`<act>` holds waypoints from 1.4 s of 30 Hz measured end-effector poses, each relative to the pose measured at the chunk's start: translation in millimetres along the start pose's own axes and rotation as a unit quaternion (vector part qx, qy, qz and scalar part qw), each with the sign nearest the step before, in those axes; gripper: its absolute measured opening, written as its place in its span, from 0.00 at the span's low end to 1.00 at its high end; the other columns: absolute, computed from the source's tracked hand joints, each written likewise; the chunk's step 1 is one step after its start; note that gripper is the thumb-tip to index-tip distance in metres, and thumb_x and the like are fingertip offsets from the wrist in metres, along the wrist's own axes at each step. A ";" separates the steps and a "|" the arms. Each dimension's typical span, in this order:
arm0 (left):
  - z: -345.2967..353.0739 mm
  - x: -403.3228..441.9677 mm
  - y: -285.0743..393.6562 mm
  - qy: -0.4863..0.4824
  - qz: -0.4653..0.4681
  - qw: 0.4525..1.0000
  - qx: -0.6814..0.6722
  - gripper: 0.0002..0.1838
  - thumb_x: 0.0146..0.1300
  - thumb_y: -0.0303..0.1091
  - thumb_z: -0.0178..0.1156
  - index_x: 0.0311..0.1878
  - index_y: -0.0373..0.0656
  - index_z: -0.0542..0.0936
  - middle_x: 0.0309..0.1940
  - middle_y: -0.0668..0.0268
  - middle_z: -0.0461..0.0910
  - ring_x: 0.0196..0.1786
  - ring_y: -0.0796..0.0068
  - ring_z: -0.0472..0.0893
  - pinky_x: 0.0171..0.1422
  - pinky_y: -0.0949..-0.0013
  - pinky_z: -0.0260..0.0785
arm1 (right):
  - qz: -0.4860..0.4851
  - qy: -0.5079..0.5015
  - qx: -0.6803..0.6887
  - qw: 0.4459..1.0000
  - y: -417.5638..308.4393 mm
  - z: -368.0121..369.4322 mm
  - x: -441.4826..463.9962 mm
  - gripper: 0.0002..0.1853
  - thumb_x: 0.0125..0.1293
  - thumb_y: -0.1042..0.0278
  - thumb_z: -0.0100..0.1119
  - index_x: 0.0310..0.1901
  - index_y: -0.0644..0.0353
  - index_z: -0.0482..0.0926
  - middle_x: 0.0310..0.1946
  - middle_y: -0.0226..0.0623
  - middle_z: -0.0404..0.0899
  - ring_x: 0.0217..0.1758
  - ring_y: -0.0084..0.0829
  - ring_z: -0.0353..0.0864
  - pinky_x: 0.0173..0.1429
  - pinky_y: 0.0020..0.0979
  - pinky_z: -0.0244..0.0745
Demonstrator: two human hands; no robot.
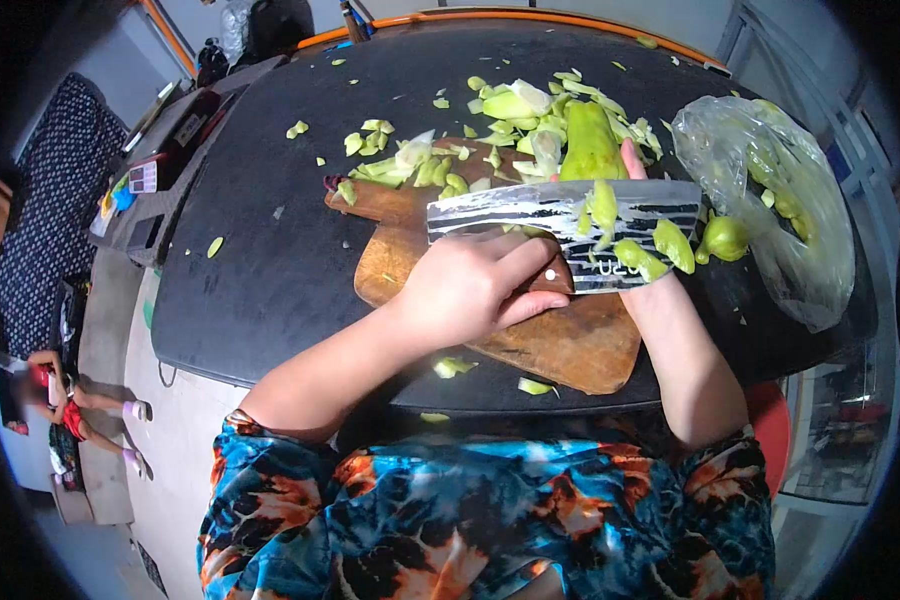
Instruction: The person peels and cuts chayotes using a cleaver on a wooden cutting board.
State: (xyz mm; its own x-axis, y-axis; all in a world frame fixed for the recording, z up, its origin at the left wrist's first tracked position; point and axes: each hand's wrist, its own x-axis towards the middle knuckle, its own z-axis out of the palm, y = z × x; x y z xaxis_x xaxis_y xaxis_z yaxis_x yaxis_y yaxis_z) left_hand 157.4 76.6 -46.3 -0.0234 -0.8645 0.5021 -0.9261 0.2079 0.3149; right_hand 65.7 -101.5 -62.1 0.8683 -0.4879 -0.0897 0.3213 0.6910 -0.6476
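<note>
As L fingers (526,262) grip cleaver (555,228), clr bag (822,285) holds veg (788,205).

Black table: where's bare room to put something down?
Left on the black table, between its edge and the brown wooden chopping board; also far back, before the orange bar. Stray scraps dot both. Crowded: the light-green vegetable heap behind the board, and right, the clear plastic bag.

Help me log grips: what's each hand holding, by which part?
Left hand: cleaver, by its brown handle. Right hand, mostly hidden: green vegetable, apparently by its near end.
</note>
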 end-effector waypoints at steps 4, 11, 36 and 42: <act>4.5 -1.8 4.2 0.004 0.039 0.999 0.025 0.16 0.54 0.45 0.66 0.35 0.44 0.74 0.27 0.63 0.76 0.29 0.58 0.80 0.32 0.62 0.72 | 0.016 0.003 0.017 1.000 0.7 -2.6 1.6 0.33 0.64 0.36 0.51 0.57 0.57 0.72 0.42 0.44 0.79 0.44 0.37 0.81 0.49 0.39 0.78; 17.0 -1.9 -0.4 0.027 0.042 0.997 0.065 0.16 0.60 0.49 0.60 0.35 0.45 0.73 0.26 0.62 0.77 0.27 0.60 0.80 0.28 0.63 0.72 | 0.009 -0.026 0.038 0.999 6.1 -9.4 10.3 0.31 0.66 0.39 0.48 0.59 0.57 0.71 0.44 0.43 0.79 0.45 0.38 0.81 0.49 0.39 0.79; 11.4 4.0 -6.3 0.003 -0.019 1.000 -0.013 0.21 0.58 0.54 0.61 0.33 0.42 0.72 0.19 0.58 0.76 0.24 0.54 0.79 0.27 0.58 0.69 | 0.026 -0.050 0.048 0.997 6.1 -17.9 2.0 0.28 0.68 0.44 0.50 0.60 0.57 0.71 0.53 0.38 0.77 0.55 0.31 0.76 0.60 0.36 0.72; 9.6 4.0 2.5 -0.006 -0.002 1.000 0.003 0.22 0.58 0.54 0.61 0.32 0.42 0.72 0.21 0.60 0.76 0.26 0.55 0.80 0.29 0.59 0.71 | 0.061 -0.079 0.109 0.989 3.3 -4.6 -5.3 0.25 0.68 0.49 0.49 0.57 0.60 0.73 0.49 0.42 0.79 0.51 0.36 0.79 0.57 0.39 0.75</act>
State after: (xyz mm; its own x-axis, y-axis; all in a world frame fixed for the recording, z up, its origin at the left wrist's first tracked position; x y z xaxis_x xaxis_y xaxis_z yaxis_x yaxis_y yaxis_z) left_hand 151.4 69.3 -51.2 -0.0232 -0.8707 0.4913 -0.9287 0.2007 0.3118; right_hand 60.5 -99.0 -67.3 0.9481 -0.3168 -0.0263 0.2699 0.8460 -0.4599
